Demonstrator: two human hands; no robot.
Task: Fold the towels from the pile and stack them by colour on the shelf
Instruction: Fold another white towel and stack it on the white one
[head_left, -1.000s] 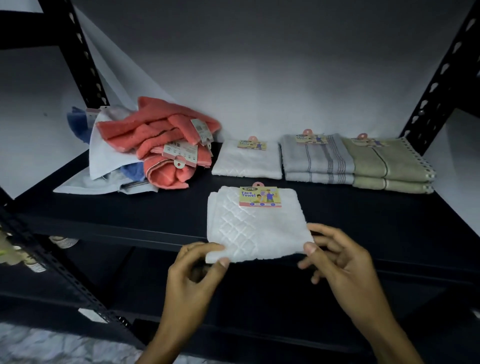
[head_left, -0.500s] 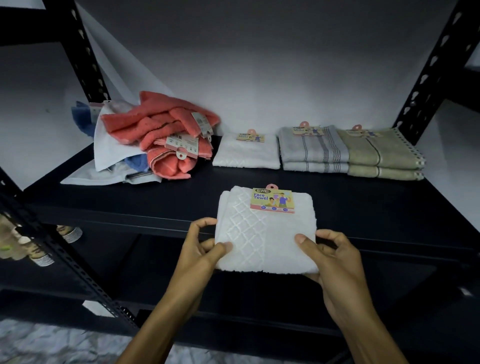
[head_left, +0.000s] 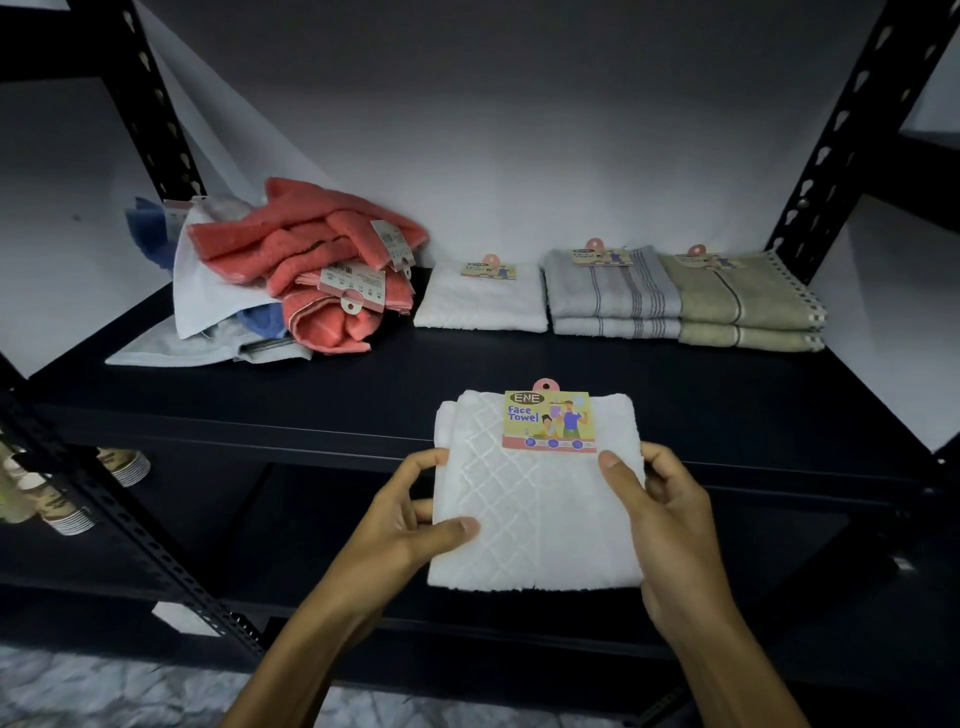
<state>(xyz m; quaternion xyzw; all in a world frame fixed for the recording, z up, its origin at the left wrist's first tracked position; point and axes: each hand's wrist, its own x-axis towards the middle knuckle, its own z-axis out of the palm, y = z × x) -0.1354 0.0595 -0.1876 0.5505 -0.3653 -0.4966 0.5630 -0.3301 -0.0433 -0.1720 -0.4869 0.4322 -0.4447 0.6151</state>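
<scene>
- Head view: 1 folded white towel (head_left: 540, 499) w/ "Face Towel" label (head_left: 549, 421) held up over the front edge of the shelf (head_left: 363, 384); its far end is above the shelf, near end hangs out past the edge.
- Left hand (head_left: 410, 519): thumb on top, fingers curled under the left edge, pinching it.
- Right hand (head_left: 665, 525): thumb on top nr the label, fingers wrapped round the right edge, gripping.
- Back row: 1 white folded towel (head_left: 480, 299), 2 grey striped towels (head_left: 613, 296) stacked, 2 olive towels (head_left: 743, 301) stacked; stacks touch side by side.
- Left: unfolded pile (head_left: 291, 275), coral, white, blue mixed; exact count can't tell.
- Open dark shelf between held towel and back row.
</scene>
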